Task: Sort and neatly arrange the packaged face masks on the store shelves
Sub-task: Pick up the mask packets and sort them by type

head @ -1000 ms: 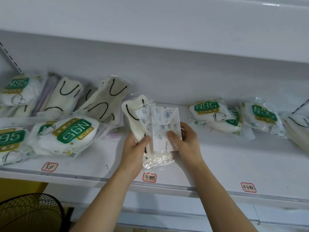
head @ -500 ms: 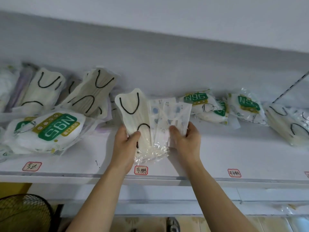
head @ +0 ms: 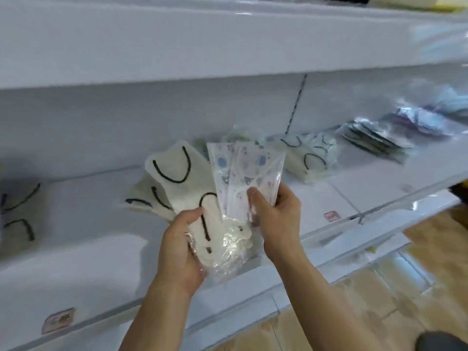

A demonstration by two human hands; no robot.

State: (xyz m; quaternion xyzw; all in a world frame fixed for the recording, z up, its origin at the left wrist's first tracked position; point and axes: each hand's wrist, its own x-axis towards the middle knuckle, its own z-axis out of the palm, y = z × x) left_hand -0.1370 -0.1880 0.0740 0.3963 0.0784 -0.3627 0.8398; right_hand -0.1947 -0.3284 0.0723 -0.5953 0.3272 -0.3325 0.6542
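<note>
Now the whole view has swung right along the shelf (head: 329, 196): the green N95 bags that filled the left side a second ago are gone from sight, and a fresh stretch of board has come in, blurred by the turn. Out on the right lies a fanned stack of dark flat packs (head: 374, 140), with a hazier heap of bluish packs (head: 425, 117) behind it. Nearer the middle, against the back wall, sits a pile of cream masks with black loops (head: 311, 158), and another cream pile (head: 149, 196) lies flat on the board just behind the hands. At the far left edge, one more pack with black loops (head: 17, 214) is only a smear.

Both bundles have come up off the board and are carried in front of the shelf, between those piles. The left hand (head: 182, 247) is wrapped around the lower end of the cream mask pack (head: 182, 178), thumb across its front, crinkled wrapper bunching below. The right hand (head: 276, 219) pinches the printed mask packs (head: 250, 171), two clear sleeves with a blue pattern, thumb on the front and fingers behind. The two bundles overlap at the bottom, fanned apart at the top.

So the sort is mid-stride: two kinds picked out, neither yet put down. My read is that the cream pack belongs with one of the cream piles close by; no printed pile is visible to match the other, though the blur could be hiding it.
</note>
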